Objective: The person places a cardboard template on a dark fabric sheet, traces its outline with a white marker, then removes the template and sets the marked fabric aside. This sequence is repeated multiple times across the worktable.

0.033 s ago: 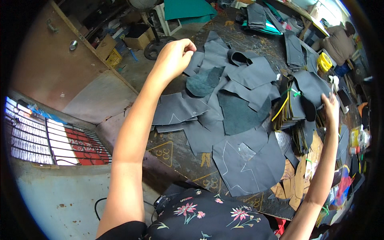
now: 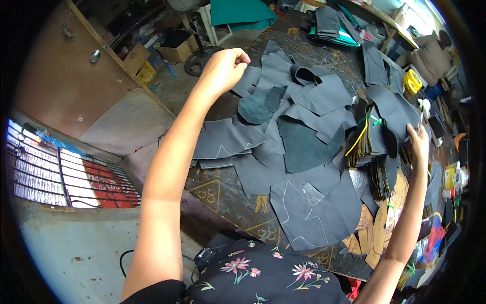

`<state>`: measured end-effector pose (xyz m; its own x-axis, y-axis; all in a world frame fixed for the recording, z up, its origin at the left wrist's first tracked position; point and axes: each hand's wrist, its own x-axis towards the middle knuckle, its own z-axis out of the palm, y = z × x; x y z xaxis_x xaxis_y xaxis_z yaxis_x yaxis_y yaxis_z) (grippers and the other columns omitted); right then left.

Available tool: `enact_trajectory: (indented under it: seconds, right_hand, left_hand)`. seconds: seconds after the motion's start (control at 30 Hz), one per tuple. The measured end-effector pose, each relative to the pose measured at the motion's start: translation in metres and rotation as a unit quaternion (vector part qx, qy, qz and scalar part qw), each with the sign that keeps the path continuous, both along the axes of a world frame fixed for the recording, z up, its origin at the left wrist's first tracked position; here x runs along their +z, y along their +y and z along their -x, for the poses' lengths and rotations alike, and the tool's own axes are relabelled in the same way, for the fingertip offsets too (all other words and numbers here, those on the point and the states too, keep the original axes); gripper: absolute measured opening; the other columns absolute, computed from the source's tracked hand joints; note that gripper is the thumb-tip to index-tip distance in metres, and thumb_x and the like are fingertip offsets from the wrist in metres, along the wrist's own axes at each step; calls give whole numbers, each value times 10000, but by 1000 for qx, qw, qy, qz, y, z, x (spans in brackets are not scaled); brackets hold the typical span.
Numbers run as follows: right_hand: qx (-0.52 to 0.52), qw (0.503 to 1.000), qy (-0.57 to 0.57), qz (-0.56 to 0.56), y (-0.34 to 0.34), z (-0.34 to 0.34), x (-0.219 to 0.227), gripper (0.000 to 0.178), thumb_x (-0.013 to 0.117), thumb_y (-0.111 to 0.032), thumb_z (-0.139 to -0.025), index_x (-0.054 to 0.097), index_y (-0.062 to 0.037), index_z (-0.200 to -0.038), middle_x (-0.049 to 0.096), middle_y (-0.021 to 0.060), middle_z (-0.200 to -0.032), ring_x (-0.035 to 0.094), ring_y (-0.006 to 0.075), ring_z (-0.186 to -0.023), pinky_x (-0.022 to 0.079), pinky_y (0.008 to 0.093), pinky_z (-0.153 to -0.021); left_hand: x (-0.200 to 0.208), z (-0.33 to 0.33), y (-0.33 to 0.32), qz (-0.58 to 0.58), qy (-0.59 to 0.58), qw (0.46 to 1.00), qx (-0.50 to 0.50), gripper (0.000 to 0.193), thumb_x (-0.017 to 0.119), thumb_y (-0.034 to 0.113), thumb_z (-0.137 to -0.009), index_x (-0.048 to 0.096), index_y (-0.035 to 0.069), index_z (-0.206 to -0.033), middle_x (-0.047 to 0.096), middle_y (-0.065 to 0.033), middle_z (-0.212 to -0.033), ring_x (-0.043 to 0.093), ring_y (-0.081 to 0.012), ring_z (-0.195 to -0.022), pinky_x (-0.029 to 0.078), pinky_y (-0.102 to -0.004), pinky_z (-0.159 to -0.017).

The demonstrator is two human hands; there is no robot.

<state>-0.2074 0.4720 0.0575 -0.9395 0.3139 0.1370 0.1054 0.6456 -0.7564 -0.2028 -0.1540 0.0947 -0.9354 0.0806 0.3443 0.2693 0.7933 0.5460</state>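
My left hand (image 2: 223,72) is raised over the table's far left edge, its fingers curled loosely in; nothing shows in them. At the right, my right hand (image 2: 418,142) pinches a slim silver pen-like tool (image 2: 420,119), pointing up, its exact kind unclear. Beside those fingertips a dark grey leather piece (image 2: 397,107) lies over a bundle of stacked cut pieces (image 2: 365,147) with yellowish edges and a green tie. Grey leather pieces (image 2: 324,93) overlap across the table's middle. A nearer leather piece (image 2: 314,218) bears pale drawn outlines; a suede-like dark green piece (image 2: 309,144) lies behind it.
Brown pattern pieces (image 2: 374,235) lie by my right forearm. Farther off are folded dark pieces (image 2: 373,63), a yellow roll (image 2: 412,81) and a person in brown (image 2: 430,58). A door (image 2: 71,101) stands left of the table, near a cardboard box (image 2: 177,48).
The view has shifted very slightly. Both hands keep nearly the same pose and place.
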Motion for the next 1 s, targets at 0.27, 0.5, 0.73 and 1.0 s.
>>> enact_trajectory:
  seconds: [0.27,0.5,0.73,1.0]
  right_hand:
    - [56,991,122,22,3,-43,5,447,700,-280,-1025,587,-17,-1368,669,20,-975,562,55,-804,425,225,-699]
    - [51,993,72,74,-61,-119,54,372,648,-205,-1056,587,-32,-1380,620,-21,-913,541,35,-798,406,188,-714]
    - [117,984,51,124,-127,-160,62,364,625,-49,-1005,577,-4,-1364,619,19,-991,556,70,-912,405,202,-790]
    - [107,980,36,163,-123,-193,54,381,614,-47,-1003,572,-30,-1382,638,5,-969,445,-2,-700,297,161,-571]
  left_hand:
    - [-45,95,11,-88,-178,979,51,177,740,182,-946,757,21,-1019,772,-62,-861,721,-119,-693,557,-283,-610]
    - [-52,85,109,-1,-157,975,-155,439,831,462,-855,819,54,-1018,789,-103,-933,731,-192,-867,561,-353,-784]
    - [-73,86,168,-139,-113,970,-163,293,883,181,-765,798,36,-1005,787,-122,-941,748,-209,-864,580,-340,-818]
    - [-26,73,127,-325,-235,872,-283,649,771,56,-909,515,29,-1504,658,-27,-1126,610,-95,-1027,497,-246,-975]
